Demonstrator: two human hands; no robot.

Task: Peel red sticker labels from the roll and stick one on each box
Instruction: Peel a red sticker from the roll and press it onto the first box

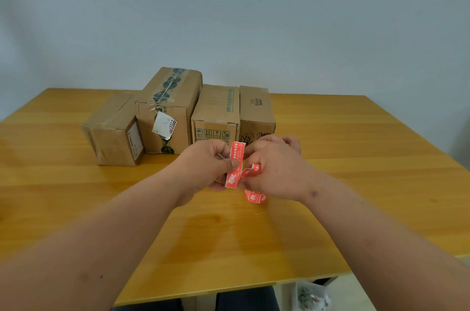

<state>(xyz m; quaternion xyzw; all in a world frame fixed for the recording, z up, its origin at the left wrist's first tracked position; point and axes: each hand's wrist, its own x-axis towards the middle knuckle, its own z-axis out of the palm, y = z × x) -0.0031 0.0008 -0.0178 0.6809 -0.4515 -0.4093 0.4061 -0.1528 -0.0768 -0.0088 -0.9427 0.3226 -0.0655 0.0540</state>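
Observation:
Several brown cardboard boxes stand in a row at the back of the wooden table [76,196]: a low one at the left [112,130], a tall taped one [167,107], a third [216,109] and a fourth with black lettering [255,109]. In front of them my left hand [206,165] pinches a red sticker label [236,164] that stands upright with white print. My right hand [274,170] grips the red strip of the sticker roll [255,196], which hangs just below that hand. The two hands are close together above the table.
The table's front edge runs near the bottom of the view, its right edge at the far right. A clear bag with small items [310,295] lies on the floor below the front edge. A plain wall stands behind the boxes.

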